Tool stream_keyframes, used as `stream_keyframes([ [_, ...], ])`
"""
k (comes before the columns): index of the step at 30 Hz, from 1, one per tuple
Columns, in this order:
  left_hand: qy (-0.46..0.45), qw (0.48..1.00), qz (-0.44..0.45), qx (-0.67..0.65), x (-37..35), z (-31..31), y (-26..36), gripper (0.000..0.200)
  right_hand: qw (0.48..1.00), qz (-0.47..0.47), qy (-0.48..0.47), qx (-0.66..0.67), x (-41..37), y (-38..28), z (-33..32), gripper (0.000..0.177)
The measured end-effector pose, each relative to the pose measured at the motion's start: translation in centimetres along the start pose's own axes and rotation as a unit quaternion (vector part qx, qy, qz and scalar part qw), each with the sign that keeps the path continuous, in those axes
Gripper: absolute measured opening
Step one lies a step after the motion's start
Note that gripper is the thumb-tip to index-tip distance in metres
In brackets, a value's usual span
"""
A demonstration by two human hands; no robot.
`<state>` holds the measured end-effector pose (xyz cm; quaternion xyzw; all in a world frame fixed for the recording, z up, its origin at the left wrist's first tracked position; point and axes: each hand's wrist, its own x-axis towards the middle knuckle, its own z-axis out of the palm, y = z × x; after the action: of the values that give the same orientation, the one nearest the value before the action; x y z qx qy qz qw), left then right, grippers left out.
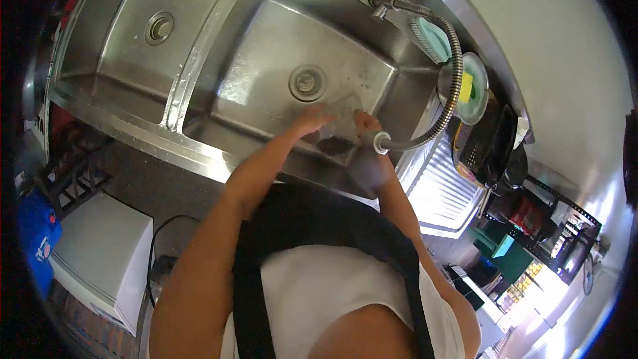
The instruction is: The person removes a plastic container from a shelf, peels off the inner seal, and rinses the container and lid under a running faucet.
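Observation:
Over the large sink basin [299, 33], a see-through plastic container [342, 114] with a dark patch at its lower end sits between my two hands. My left hand [314, 121] is at its left side, fingers curled against it. On its right side, my right hand [366, 121] closes round the edge, partly hidden behind the sprayer. The spray head [380, 142] hangs from its hose in front of my right wrist, its lower end blurred. Beyond the container is the basin's drain [308, 83], with small dark bits on the steel nearby.
A metal hose [455, 66] arcs down on the right from the wall tap [380, 8]. A teal brush [433, 40] and a plate [473, 106] with a yellow sponge [465, 86] stand beside the basin. Dark pans [495, 139] lie farther right. A divider [206, 40] separates the left basin [133, 33].

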<state>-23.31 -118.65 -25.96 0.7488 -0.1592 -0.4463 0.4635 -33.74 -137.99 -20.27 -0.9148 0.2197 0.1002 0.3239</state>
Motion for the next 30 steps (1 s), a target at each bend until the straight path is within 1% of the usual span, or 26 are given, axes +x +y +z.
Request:
stream_keyframes([
  [2, -0.014, 0.994, -0.101, -0.026, -0.7, -1.9, 1.8, 0.085, 0.995, 0.067, 0.052, 0.048, -1.1, -1.0, -0.3, 0.051],
  [3, -0.014, 0.994, -0.102, -0.026, -1.0, -2.6, 2.2, 0.085, 0.995, 0.067, 0.051, 0.049, -1.5, -1.8, -0.7, 0.051],
  [5, -0.005, 0.996, -0.06, -0.058, -1.5, -3.2, 2.3, 0.081, 0.998, 0.064, -0.006, 0.013, -2.4, -4.1, -2.0, 0.054],
  [6, -0.007, 0.996, -0.06, -0.058, -1.7, -3.4, 2.7, 0.081, 0.998, 0.066, -0.006, 0.013, -2.7, -4.9, -1.8, 0.054],
  [8, -0.011, 0.995, -0.097, -0.036, -2.4, -4.5, 4.6, 0.078, 0.993, 0.097, -0.02, 0.064, -3.0, -4.8, -0.4, 0.032],
  [9, -0.012, 0.994, -0.098, -0.035, -2.7, -4.8, 5.3, 0.078, 0.993, 0.098, -0.02, 0.065, -2.8, -2.6, 1.2, 0.032],
  [10, -0.018, 0.993, -0.111, -0.048, -3.0, -5.0, 5.8, 0.077, 0.998, -0.016, -0.037, -0.057, -2.6, 2.7, 4.5, 0.034],
  [11, -0.025, 0.99, -0.123, -0.061, -3.1, -5.2, 6.2, 0.075, 0.974, -0.129, -0.053, -0.177, -2.6, 5.6, 6.4, 0.035],
  [12, -0.026, 0.99, -0.124, -0.06, -3.5, -5.4, 6.8, 0.075, 0.977, -0.132, -0.056, -0.16, -3.0, 6.3, 6.8, 0.036],
  [15, -0.03, 0.99, -0.123, -0.059, -3.7, -5.5, 7.1, 0.075, 0.981, -0.117, -0.055, -0.143, -3.9, 4.0, 5.6, 0.038],
  [17, 0.015, 0.997, -0.074, -0.007, -3.3, -4.6, 5.7, 0.076, 0.983, -0.092, -0.059, -0.149, -4.1, 2.0, 4.7, 0.04],
  [21, 0.003, 0.996, -0.086, -0.024, -3.6, -4.1, 5.3, 0.077, 0.983, -0.029, -0.096, -0.156, -3.1, -0.8, 3.0, 0.043],
  [23, -0.023, 0.991, -0.13, -0.003, -4.5, -4.2, 6.4, 0.073, 0.979, 0.005, -0.122, -0.161, -2.3, -1.1, 2.9, 0.045],
  [24, -0.026, 0.991, -0.129, -0.003, -4.4, -3.8, 6.2, 0.073, 0.977, 0.012, -0.13, -0.171, -1.7, -1.1, 2.7, 0.046],
  [26, 0.018, 0.996, -0.087, 0.022, -3.8, -2.6, 4.5, 0.07, 0.969, -0.006, -0.146, -0.199, -1.2, 0.3, 3.0, 0.048],
  [27, 0.016, 0.996, -0.087, 0.021, -3.8, -2.1, 3.8, 0.07, 0.949, -0.08, -0.148, -0.267, -1.6, 1.6, 3.3, 0.049],
  [28, 0.046, 0.997, -0.046, 0.032, -3.9, -2.0, 3.8, 0.066, 0.79, -0.261, -0.087, -0.547, -2.5, 1.8, 3.3, 0.05],
  [29, 0.078, 0.996, -0.003, 0.044, -3.8, -2.3, 3.8, 0.063, 0.513, -0.39, 0.053, -0.763, -3.3, 1.8, 3.4, 0.051],
  [30, 0.08, 0.996, -0.003, 0.044, -3.9, -2.4, 3.6, 0.063, 0.513, -0.391, 0.055, -0.762, -2.8, 1.7, 4.1, 0.051],
])
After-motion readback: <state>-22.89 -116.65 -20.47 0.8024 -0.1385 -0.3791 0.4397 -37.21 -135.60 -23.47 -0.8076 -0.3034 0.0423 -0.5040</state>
